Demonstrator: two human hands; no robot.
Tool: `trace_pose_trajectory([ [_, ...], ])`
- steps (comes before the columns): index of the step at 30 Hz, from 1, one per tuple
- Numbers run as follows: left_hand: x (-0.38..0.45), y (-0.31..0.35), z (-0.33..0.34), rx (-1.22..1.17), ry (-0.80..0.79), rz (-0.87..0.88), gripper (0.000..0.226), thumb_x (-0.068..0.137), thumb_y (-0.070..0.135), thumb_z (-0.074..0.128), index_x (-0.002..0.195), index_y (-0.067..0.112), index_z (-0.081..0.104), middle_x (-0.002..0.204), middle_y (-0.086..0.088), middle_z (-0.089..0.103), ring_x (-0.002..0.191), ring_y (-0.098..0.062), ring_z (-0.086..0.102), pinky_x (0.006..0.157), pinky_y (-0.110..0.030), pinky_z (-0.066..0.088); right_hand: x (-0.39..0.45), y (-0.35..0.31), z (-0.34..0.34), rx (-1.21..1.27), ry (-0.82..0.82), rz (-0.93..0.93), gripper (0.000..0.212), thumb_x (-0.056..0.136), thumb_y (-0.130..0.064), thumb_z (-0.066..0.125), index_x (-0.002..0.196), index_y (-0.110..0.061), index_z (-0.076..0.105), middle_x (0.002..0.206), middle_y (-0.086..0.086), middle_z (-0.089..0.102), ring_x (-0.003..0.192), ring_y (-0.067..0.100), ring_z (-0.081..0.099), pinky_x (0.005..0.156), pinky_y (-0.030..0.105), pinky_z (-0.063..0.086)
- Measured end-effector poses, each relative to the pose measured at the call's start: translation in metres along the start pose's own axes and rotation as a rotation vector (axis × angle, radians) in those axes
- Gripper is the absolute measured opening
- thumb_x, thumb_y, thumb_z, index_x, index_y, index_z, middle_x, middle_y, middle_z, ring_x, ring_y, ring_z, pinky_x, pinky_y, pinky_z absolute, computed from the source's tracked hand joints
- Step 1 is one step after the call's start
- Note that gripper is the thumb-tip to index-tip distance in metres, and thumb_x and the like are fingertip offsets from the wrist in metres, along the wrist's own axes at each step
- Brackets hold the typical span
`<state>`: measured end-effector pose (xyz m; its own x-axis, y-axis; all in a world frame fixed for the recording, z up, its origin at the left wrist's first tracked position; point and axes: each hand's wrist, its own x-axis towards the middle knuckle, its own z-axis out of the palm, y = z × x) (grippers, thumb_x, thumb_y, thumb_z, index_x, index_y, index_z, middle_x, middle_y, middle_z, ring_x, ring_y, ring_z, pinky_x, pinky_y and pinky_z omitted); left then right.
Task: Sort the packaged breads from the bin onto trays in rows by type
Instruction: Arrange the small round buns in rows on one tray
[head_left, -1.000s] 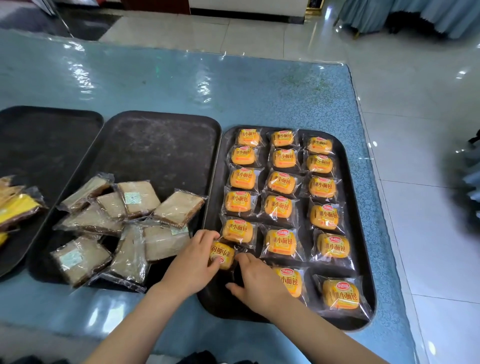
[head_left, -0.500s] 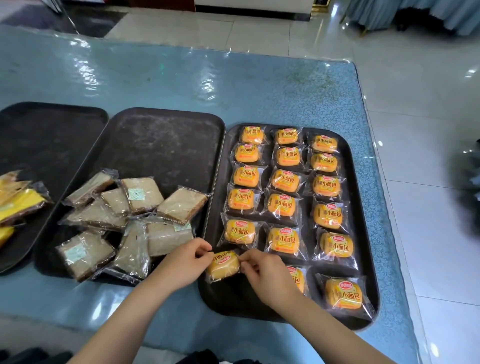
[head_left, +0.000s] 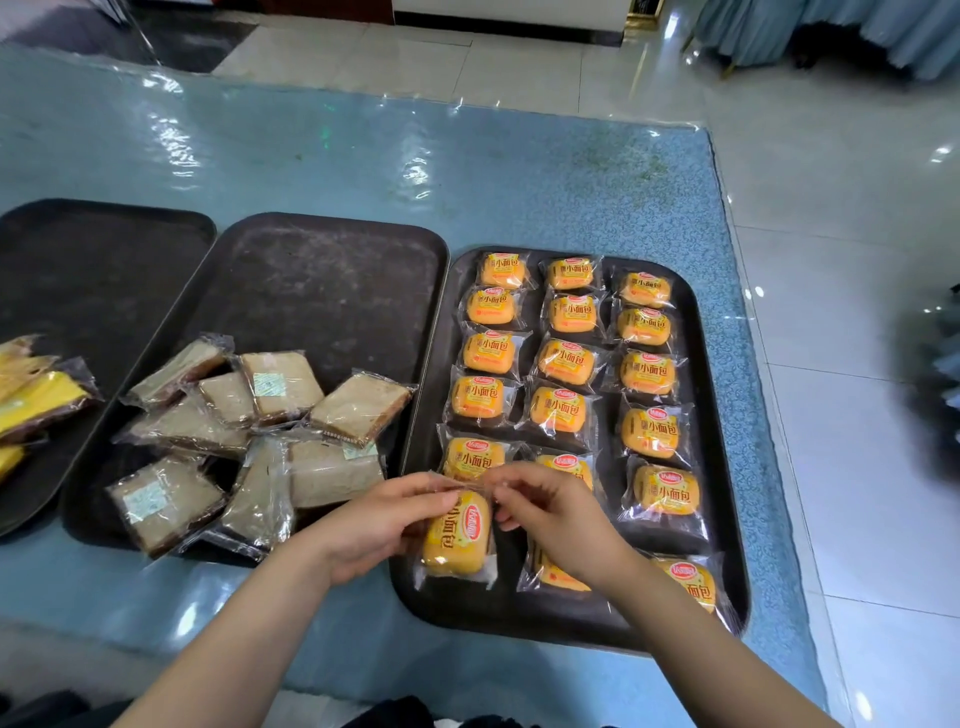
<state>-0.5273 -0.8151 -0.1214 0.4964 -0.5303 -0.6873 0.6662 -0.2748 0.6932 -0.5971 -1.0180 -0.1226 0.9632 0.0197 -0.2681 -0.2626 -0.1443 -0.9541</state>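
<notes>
Pinching the top seal of an orange small-bread packet (head_left: 457, 535), the fingertips of the left hand (head_left: 374, 525) and the right hand (head_left: 545, 514) are curled onto its clear wrapper from either side. A second ago the packet was held sideways lower at the tray's near-left corner; it is now turned upright, lengthwise like its neighbours, and raised slightly over the right tray (head_left: 722, 467). The left row's last slot is thus being filled, so this tray is judged nearly complete. The wrapped brown slices (head_left: 270, 431) are left heaped, unsorted, on the middle tray (head_left: 322, 291).
</notes>
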Motion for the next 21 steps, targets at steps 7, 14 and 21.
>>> trace_pose_trajectory([
  [7,0.001,-0.009,0.009,-0.235,0.086,0.108,0.054,0.076,0.009,0.072,0.127,0.014,0.054,0.120,-0.011,0.068,0.108,-0.030,0.067,0.092,-0.045,0.054,-0.008,0.007,0.007,0.180,-0.018,0.225,0.044,0.087,-0.039,0.064,0.122,-0.015,0.051,0.112,0.005,0.067,0.096,0.015,0.070,0.074,0.030,0.060],
  [14,-0.003,-0.027,0.000,-0.004,0.005,0.065,0.052,0.077,0.026,0.080,0.124,0.017,0.061,0.122,-0.011,0.066,0.110,-0.025,0.066,0.096,-0.039,0.052,-0.014,0.021,0.012,-0.142,-0.058,0.276,0.029,0.086,-0.043,0.067,0.109,-0.027,0.060,0.101,-0.006,0.069,0.083,0.008,0.070,0.070,0.027,0.060],
  [21,0.008,-0.044,-0.007,0.345,0.265,0.156,0.005,0.089,0.024,0.069,0.091,0.021,0.073,0.088,0.001,0.075,0.082,-0.010,0.068,0.080,-0.032,0.053,-0.013,0.030,0.022,-0.426,-0.137,0.256,0.032,0.086,-0.053,0.063,0.105,-0.028,0.059,0.095,-0.004,0.070,0.074,0.011,0.069,0.072,0.035,0.058],
])
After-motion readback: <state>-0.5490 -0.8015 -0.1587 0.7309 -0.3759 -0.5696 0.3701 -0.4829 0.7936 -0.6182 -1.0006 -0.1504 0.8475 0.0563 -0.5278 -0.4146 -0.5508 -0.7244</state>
